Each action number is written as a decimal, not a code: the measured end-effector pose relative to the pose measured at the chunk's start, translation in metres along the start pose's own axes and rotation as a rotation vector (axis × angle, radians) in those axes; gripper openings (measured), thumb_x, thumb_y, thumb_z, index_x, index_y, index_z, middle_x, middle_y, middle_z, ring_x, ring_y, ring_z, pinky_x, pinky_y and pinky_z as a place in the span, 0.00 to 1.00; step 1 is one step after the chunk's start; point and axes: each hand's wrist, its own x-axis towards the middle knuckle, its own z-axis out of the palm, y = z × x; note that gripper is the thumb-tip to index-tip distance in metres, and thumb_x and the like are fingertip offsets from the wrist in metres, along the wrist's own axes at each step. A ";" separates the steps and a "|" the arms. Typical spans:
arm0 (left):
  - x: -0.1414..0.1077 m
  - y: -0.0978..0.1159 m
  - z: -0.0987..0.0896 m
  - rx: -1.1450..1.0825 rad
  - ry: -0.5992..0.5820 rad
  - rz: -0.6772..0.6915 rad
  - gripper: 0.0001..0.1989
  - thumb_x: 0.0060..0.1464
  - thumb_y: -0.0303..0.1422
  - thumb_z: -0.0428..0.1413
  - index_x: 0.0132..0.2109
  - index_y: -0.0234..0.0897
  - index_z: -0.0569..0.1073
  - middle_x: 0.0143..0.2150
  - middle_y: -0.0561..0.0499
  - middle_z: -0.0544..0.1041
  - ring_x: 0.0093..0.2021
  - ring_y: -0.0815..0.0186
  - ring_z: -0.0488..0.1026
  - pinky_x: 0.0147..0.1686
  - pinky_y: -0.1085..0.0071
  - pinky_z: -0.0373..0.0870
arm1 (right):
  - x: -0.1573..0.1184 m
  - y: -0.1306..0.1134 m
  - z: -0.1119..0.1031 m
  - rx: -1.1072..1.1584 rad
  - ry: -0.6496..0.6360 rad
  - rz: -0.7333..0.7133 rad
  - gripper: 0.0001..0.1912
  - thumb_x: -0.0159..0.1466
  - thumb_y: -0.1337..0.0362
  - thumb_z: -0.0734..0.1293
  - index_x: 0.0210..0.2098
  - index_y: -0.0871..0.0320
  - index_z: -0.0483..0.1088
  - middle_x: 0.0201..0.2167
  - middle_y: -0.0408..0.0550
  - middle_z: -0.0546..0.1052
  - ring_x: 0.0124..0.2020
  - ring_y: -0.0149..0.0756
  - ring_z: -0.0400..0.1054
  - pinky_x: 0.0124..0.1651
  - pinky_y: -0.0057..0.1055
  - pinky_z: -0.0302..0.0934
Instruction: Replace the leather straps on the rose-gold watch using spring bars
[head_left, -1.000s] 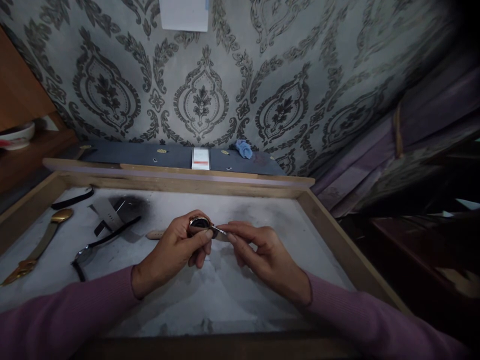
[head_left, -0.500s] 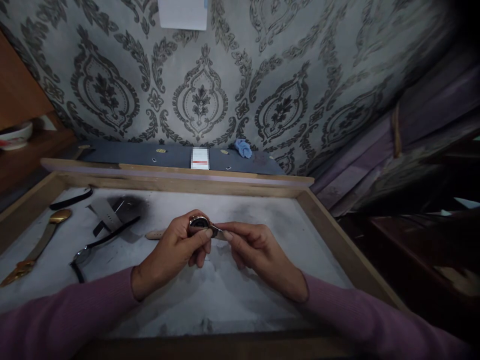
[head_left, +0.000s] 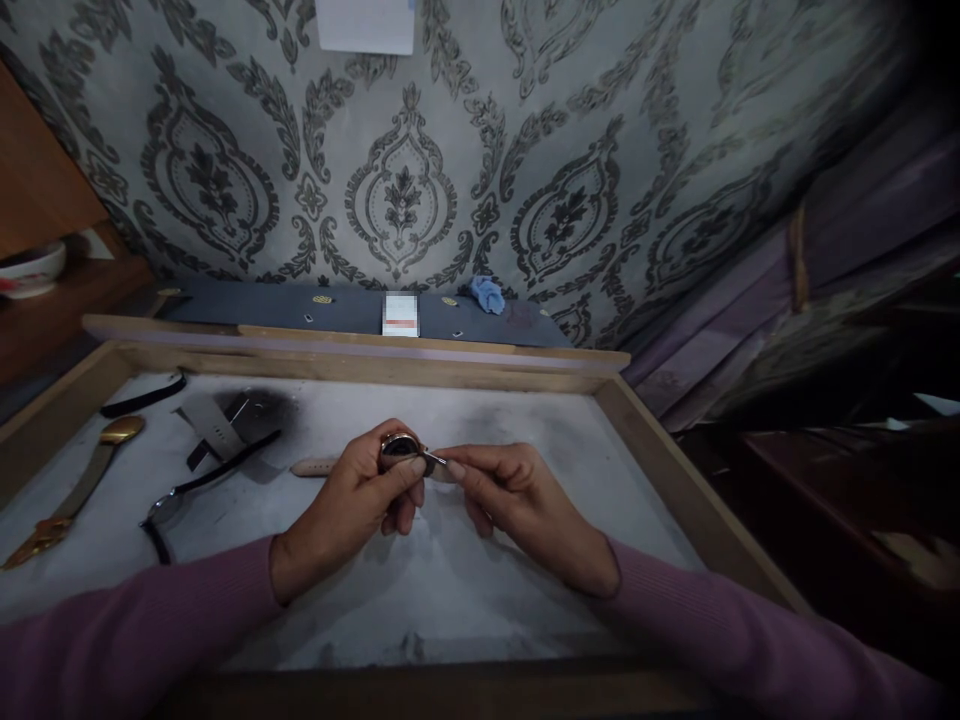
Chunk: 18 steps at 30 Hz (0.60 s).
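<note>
My left hand (head_left: 367,485) is closed around a round wristwatch (head_left: 400,449), its thumb pressed along the lower edge of the case. A pale strap end (head_left: 311,467) sticks out to the left behind that hand. Between thumb and fingertips, my right hand (head_left: 510,495) pinches a slim metal tool (head_left: 436,458). The tip of this tool meets the right side of the watch case, near the strap joint. My fingers hide most of the tool, so its exact kind does not show.
A gold watch (head_left: 120,431), a black-strapped watch (head_left: 163,507), a grey strap (head_left: 214,425) and a black strap (head_left: 144,398) lie at the left of the white-bottomed wooden tray (head_left: 675,470). Behind its raised rim are a blue cloth (head_left: 487,295) and a small white box (head_left: 400,315).
Both hands stay almost in place. The slim tool in my right hand has shifted slightly against the watch, which remains in my left hand.
</note>
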 end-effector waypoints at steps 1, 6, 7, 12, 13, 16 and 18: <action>0.000 0.000 0.000 -0.004 0.003 -0.003 0.11 0.56 0.38 0.54 0.32 0.36 0.62 0.21 0.59 0.68 0.15 0.77 0.62 0.13 0.81 0.54 | 0.000 0.000 0.000 -0.004 -0.003 0.002 0.20 0.64 0.56 0.62 0.45 0.64 0.76 0.12 0.37 0.62 0.14 0.23 0.52 0.18 0.22 0.48; 0.000 0.000 0.001 -0.004 0.015 0.000 0.11 0.56 0.38 0.54 0.32 0.36 0.62 0.20 0.59 0.68 0.15 0.77 0.62 0.13 0.81 0.54 | 0.001 -0.001 -0.002 -0.027 -0.037 0.014 0.20 0.65 0.56 0.62 0.45 0.63 0.77 0.14 0.39 0.65 0.15 0.23 0.53 0.18 0.22 0.49; 0.001 0.000 0.001 -0.004 0.016 0.001 0.11 0.56 0.38 0.54 0.32 0.36 0.62 0.21 0.59 0.68 0.15 0.76 0.62 0.13 0.81 0.54 | 0.001 -0.001 -0.002 -0.027 -0.042 0.015 0.20 0.65 0.56 0.62 0.46 0.63 0.76 0.15 0.40 0.66 0.15 0.23 0.53 0.18 0.22 0.50; 0.001 0.000 0.001 0.003 0.016 -0.005 0.11 0.56 0.38 0.54 0.32 0.36 0.62 0.21 0.59 0.68 0.15 0.77 0.62 0.13 0.82 0.54 | 0.002 0.002 -0.003 0.008 -0.057 0.013 0.18 0.65 0.57 0.62 0.46 0.62 0.77 0.18 0.42 0.71 0.15 0.22 0.53 0.18 0.21 0.50; 0.001 0.000 0.001 0.005 0.016 -0.002 0.11 0.56 0.37 0.53 0.32 0.36 0.62 0.21 0.59 0.67 0.15 0.77 0.62 0.13 0.82 0.54 | 0.002 0.002 -0.003 0.011 -0.057 0.013 0.18 0.65 0.57 0.62 0.46 0.61 0.77 0.18 0.42 0.71 0.15 0.22 0.53 0.18 0.21 0.50; 0.001 0.000 0.001 0.007 0.020 0.012 0.10 0.57 0.36 0.53 0.32 0.36 0.62 0.21 0.59 0.67 0.15 0.77 0.63 0.13 0.82 0.54 | 0.003 0.001 -0.003 0.017 -0.059 0.018 0.18 0.65 0.58 0.62 0.46 0.62 0.77 0.19 0.43 0.71 0.15 0.21 0.54 0.18 0.21 0.51; 0.002 -0.001 0.002 -0.002 0.021 0.019 0.10 0.57 0.36 0.53 0.32 0.36 0.62 0.21 0.59 0.67 0.15 0.77 0.63 0.13 0.82 0.54 | 0.002 0.000 -0.003 0.018 -0.054 0.028 0.18 0.65 0.58 0.62 0.46 0.62 0.77 0.19 0.43 0.71 0.15 0.21 0.54 0.18 0.21 0.50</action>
